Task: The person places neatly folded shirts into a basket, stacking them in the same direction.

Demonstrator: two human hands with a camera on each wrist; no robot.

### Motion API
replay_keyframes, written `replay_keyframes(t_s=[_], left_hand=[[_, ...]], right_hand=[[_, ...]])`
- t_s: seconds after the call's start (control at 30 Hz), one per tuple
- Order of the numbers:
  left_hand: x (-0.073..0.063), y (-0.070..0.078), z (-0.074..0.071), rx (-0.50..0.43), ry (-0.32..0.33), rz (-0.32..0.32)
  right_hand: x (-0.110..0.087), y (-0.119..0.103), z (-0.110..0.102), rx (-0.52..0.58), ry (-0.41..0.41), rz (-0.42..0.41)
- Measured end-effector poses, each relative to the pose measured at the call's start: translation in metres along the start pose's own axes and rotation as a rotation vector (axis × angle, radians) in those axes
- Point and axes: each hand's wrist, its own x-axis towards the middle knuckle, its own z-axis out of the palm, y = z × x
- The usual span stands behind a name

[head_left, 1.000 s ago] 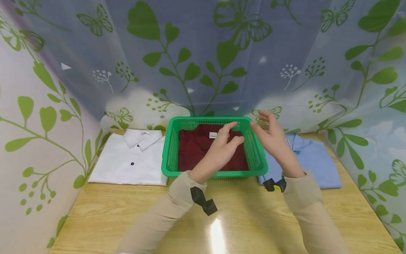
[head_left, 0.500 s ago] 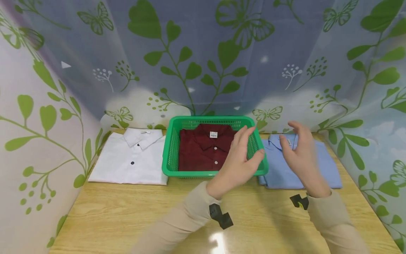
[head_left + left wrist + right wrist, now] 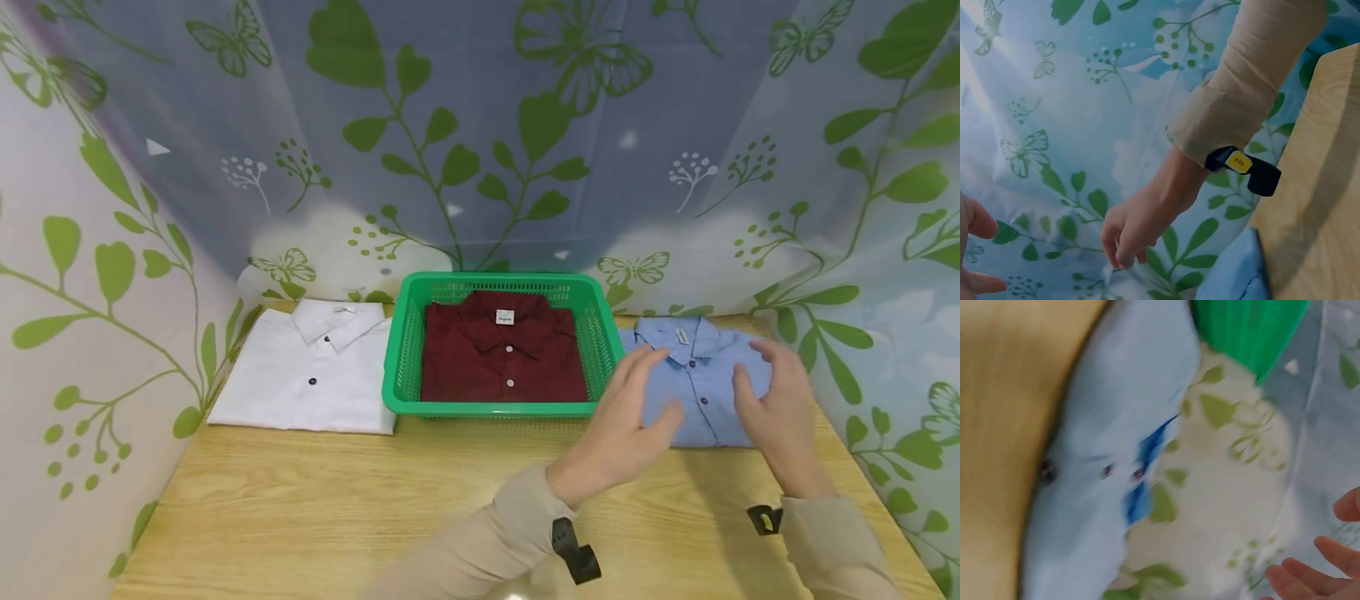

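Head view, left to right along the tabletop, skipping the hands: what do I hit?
Folded white shirt → green plastic basket with a folded maroon shirt inside → folded light blue shirt.

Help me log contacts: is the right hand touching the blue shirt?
Apart: in the right wrist view, backdrop shows between the right hand and the blue shirt.

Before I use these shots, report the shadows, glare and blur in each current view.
Head: a soft shadow falls on the wooden table between the forearms, with a small glare spot at the bottom edge; left wrist: dim overall, a pale streak crossing the butterfly-print backdrop at upper left, a dark shadow band on the table; right wrist: the blue button-up shirt and its buttons look blurred.
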Motion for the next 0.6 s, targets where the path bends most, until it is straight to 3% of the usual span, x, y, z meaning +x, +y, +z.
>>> replay_keyframes(t_s=[0.17, 0.43, 0.5, 0.6], left_hand=[[-0.006, -0.011, 0.021, -0.015, -0.028, -0.061], [-0.014, -0.032, 0.045, -0.041, -0.041, -0.197], [-0.016, -0.038, 0.050, -0.039, -0.045, -0.223], [-0.016, -0.047, 0.057, -0.017, -0.059, -0.265]], right_hand=[[-0.004, 0.038, -0.006, -0.045, 0.020, 0.026], [-0.010, 0.089, -0.008, -0.125, 0.099, -0.152], [-0.012, 0.096, -0.008, -0.136, 0.082, -0.138], [-0.012, 0.104, -0.009, -0.143, 0.010, -0.026]])
